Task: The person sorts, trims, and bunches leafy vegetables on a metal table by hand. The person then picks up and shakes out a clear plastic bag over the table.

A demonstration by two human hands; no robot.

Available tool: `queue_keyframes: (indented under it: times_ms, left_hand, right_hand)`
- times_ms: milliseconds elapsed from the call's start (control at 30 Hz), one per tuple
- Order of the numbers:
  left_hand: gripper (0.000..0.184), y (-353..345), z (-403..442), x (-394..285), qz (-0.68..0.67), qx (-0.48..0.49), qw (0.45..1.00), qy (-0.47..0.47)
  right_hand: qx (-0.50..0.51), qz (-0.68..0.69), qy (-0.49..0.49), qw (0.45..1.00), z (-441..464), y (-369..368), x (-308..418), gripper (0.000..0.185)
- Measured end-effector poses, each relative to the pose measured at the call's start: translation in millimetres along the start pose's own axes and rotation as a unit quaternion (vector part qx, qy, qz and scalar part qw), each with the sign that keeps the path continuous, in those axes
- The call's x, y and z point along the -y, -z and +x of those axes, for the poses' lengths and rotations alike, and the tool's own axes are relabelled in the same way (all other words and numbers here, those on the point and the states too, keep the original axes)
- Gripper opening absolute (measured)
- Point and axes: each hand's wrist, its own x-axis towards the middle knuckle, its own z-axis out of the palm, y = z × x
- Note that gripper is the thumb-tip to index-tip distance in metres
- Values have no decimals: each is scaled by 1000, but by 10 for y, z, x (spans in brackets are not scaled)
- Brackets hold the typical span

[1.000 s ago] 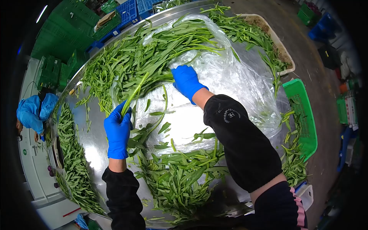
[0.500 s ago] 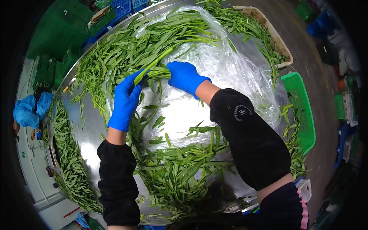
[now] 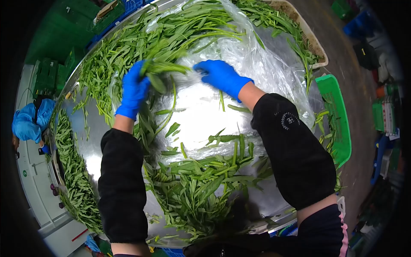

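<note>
My left hand [image 3: 133, 92], in a blue glove, is closed around a small bunch of water spinach [image 3: 165, 67]. The stem ends point right, and the leafy part is smeared by motion. Across a short gap, my right hand [image 3: 222, 77], also gloved in blue, has its fingertips near those stem ends; thumb and forefinger look slightly apart with nothing visible between them. Under the hands lies a clear plastic sheet [image 3: 274, 77] with loose leaves and a short stem piece [image 3: 222, 101]. A large heap of water spinach [image 3: 111, 60] spreads behind my left hand.
Another pile of greens [image 3: 201, 192] lies nearest my body on the metal table [image 3: 92, 158], with a long row [image 3: 77, 180] at left. A beige crate [image 3: 319, 47] and a green basket [image 3: 342, 124] stand at right. A person in blue [image 3: 32, 122] is at far left.
My hands have moved apart: the right one shifted right, off the bunch, and the left one slightly left with the bunch. The bunch's long stem no longer stretches down past my left fingers.
</note>
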Motion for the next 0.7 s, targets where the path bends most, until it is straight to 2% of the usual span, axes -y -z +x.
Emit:
queue_keyframes:
  times_ms: [33,67,100,133,167,200,233,267,300,367,400,433,500,533,567,600,633,700]
  left_hand:
    - [36,169,-26,-110,-33,-36,998,34]
    - [34,428,-79,69,-19,-67,997,19]
    - [32,622,-111,132,-97,-140,984,56]
    - [31,798,-88,-33,-98,-211,966,116]
    - [30,1132,-112,126,-88,-233,963,105]
    - [32,1404,-178,89,-48,-215,973,63]
    - [35,1544,-177,-84,-32,-283,958,25]
    - [38,1733,-201,-316,-59,-248,965,62]
    - [40,1967,-325,-397,-72,-282,953,80]
    - [37,2226,-495,-684,-139,-362,922,16]
    - [34,2636,-745,-610,-226,-341,912,15]
    - [33,2638,-790,-771,13,-434,900,39]
    - [32,2596,-864,-988,-12,-408,912,-39]
    - [29,2651,-967,-959,20,-380,925,3]
    - [27,2670,-1078,-874,49,-351,934,43]
    - [22,2554,-1133,-854,87,-315,940,96]
    - [17,2319,-1083,-987,188,-228,945,137]
    - [15,1695,-973,-1207,87,-176,952,234]
  right_hand:
    - [-4,-17,-22,1000,-34,-26,-151,44]
    - [-17,30,-47,998,-63,-1,-174,41]
    - [-29,76,-70,994,-68,30,-177,37]
    - [-19,60,-59,996,-53,38,-189,40]
    - [2,20,-58,998,-58,85,-124,44]
    - [-16,-48,-46,998,-92,122,-8,44]
    - [-34,-114,-33,992,-135,161,131,43]
    - [-84,-211,33,973,-165,223,285,40]
    - [-134,-304,99,938,-177,290,428,38]
    - [-195,-287,210,914,-105,258,658,26]
    - [-175,-268,248,914,-108,143,764,25]
    - [-155,-250,285,912,-110,36,874,25]
    - [-103,-244,312,913,-45,-290,896,24]
    - [-69,-284,296,909,18,-467,823,20]
    - [-93,-306,312,895,71,-671,637,16]
    - [-65,-322,295,897,88,-775,538,15]
    - [-40,-341,277,897,121,-823,458,13]
    - [-115,-333,370,860,234,-895,315,9]
